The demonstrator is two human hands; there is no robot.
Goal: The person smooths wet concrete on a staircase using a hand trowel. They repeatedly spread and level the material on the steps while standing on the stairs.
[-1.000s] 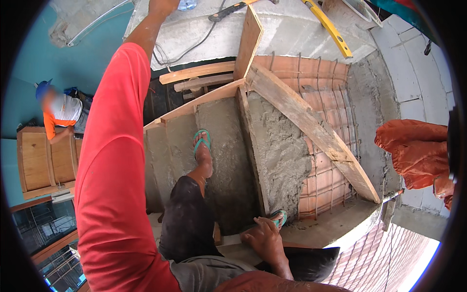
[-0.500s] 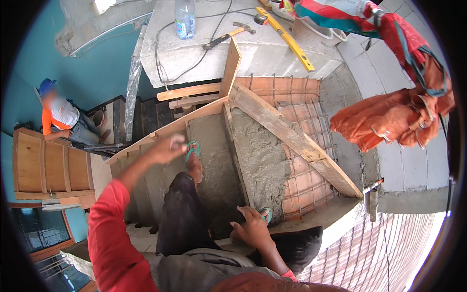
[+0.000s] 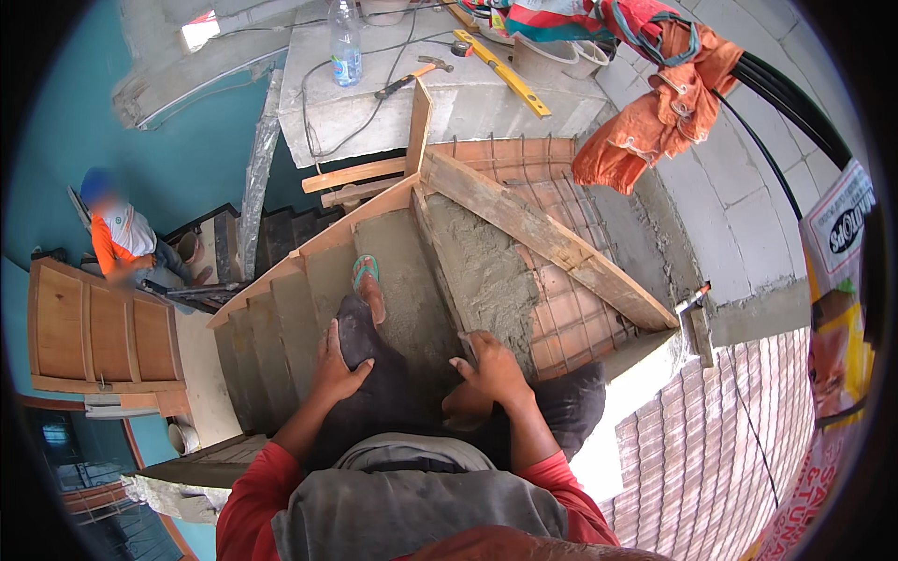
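Far to the left of both hands, well below: a person in an orange and white top crouched by the dark lower steps, beside a wooden door panel.

Left hand: down now, laid flat and open on the left knee in dark trousers, gripping nothing. Half a second back, raised over the steps with fingers near the sandalled foot; a full second back, stretched far up toward the landing. So the reach is over and the arm is home.

Just ahead of that hand: a foot in a teal sandal planted on a grey cement step.

Right hand: fingers spread, open, pressed on the edge of the wet rough mortar step, holding no tool; barely shifted from the earlier views, seemingly bracing the body.

Farther right: a slanted wooden plank across red brick. Up beyond both hands, on the landing: plastic bottle, hammer, yellow level. Orange cloth hanging at far right.
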